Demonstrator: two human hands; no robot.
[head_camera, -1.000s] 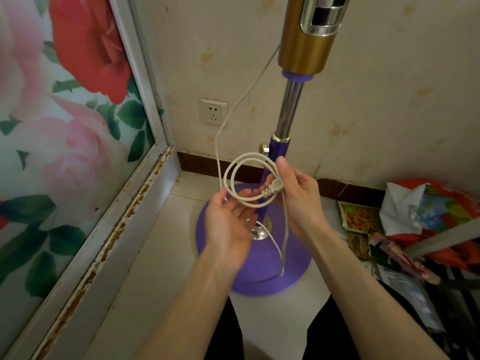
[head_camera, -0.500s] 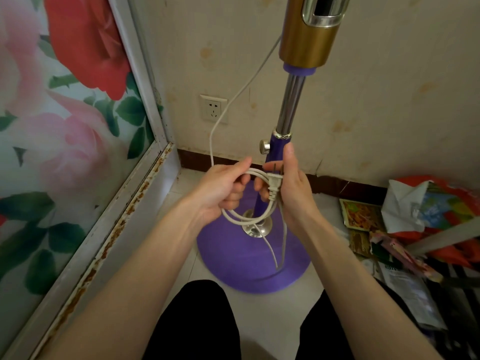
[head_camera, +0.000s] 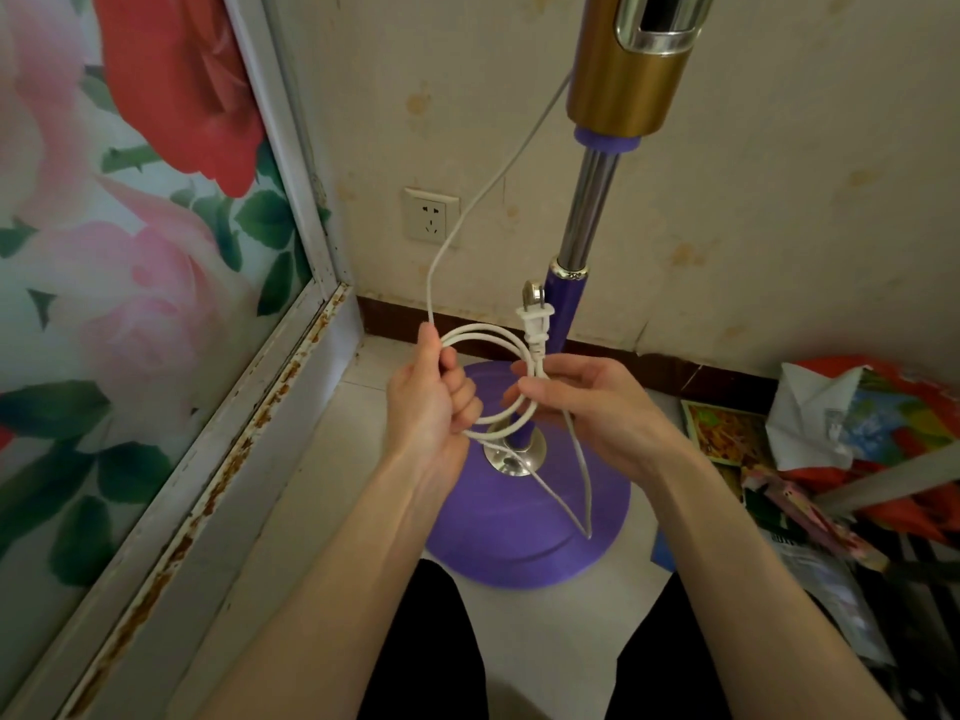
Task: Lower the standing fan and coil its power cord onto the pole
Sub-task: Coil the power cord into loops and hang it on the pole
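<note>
A stained cream wall (head_camera: 779, 200) with a white socket (head_camera: 431, 215) meets a pale tiled floor (head_camera: 322, 459) in a corner, a rose-printed panel (head_camera: 130, 200) on the left and printed wrappers (head_camera: 857, 433) heaped at right; their writing is too blurred to read. The fan pole (head_camera: 587, 215) rises from a purple base (head_camera: 519, 537). The left hand (head_camera: 431, 402) is closed around the white power cord (head_camera: 483, 335), coiled in loops before the pole. The right hand (head_camera: 587, 402) pinches the loops just below the plug (head_camera: 535, 322), whose prongs point up.
</note>
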